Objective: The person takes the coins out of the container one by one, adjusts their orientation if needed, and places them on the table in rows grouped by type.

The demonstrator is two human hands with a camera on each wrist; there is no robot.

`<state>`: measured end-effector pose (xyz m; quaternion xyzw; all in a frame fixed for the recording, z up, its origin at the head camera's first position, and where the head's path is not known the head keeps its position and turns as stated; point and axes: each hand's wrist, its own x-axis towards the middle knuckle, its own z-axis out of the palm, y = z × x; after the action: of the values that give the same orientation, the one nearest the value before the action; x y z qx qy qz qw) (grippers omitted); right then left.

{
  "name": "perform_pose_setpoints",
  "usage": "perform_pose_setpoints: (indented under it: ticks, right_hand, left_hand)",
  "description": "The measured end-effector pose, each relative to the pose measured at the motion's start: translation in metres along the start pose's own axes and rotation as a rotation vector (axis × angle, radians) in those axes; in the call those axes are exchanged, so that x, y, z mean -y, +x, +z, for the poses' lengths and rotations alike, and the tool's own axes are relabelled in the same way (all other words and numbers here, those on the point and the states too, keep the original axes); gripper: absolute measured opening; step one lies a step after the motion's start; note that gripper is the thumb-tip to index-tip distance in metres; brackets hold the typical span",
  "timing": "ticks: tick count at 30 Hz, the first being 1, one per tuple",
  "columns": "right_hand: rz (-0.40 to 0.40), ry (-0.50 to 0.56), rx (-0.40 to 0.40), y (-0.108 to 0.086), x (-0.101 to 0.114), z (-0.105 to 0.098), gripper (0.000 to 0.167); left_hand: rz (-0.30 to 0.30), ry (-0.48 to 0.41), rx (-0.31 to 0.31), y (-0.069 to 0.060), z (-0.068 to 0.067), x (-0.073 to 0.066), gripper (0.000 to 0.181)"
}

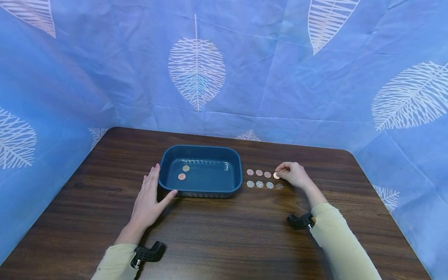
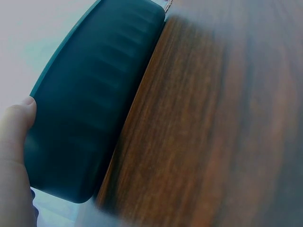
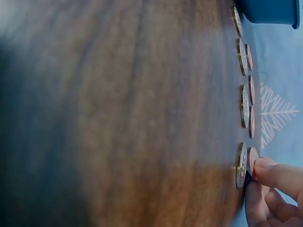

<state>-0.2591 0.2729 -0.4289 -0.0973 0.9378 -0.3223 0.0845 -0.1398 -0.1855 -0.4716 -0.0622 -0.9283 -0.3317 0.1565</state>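
Observation:
My right hand pinches a copper coin between thumb and fingers at the right end of a row of several copper coins. In the right wrist view this copper coin stands close behind a silver coin. A second row, of several silver coins, lies nearer the person. My left hand rests against the left end of a blue plastic tub, fingers straight, thumb at its front rim. Inside the tub lie a yellowish coin and a copper coin.
Everything stands on a dark wooden table with rounded far corners. A blue cloth with white leaf prints hangs behind it and at both sides. Each wrist wears a black camera mount.

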Motion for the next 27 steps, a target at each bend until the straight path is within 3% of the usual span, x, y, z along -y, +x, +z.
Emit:
perform_pose_setpoints:
  ticks: [27]
  right_hand:
    - [0.029,0.011,0.025,-0.0020,0.0048,-0.0018,0.016]
  left_hand:
    - [0.004,-0.009,0.006,0.0019,-0.0034,-0.0018,0.090]
